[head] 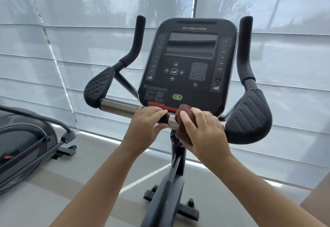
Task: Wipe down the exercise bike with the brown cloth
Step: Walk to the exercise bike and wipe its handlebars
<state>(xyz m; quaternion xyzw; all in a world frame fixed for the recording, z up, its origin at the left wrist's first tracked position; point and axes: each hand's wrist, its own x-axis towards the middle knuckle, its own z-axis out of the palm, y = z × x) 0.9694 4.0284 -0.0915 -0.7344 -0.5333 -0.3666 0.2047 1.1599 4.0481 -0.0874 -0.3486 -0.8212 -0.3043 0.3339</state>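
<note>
Bunched brown cloth (185, 119), gripped by right hand (201, 130) against chrome handlebar (117, 106); left hand (148, 121) alongside, grasping the bar.

Right hand (203, 128) presses brown cloth (184, 117) on handlebar (117, 106); left hand (146, 121) grips it.

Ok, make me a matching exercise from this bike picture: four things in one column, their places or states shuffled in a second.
1. crumpled brown cloth
2. left hand
3. green oval button
4. black ribbed elbow pad

A. on the black console
B. grips the shiny metal handlebar
C. at the handlebar's right end
D. held under the right hand

Pairs: 1-D, 2-B, 3-A, 4-C.
</note>
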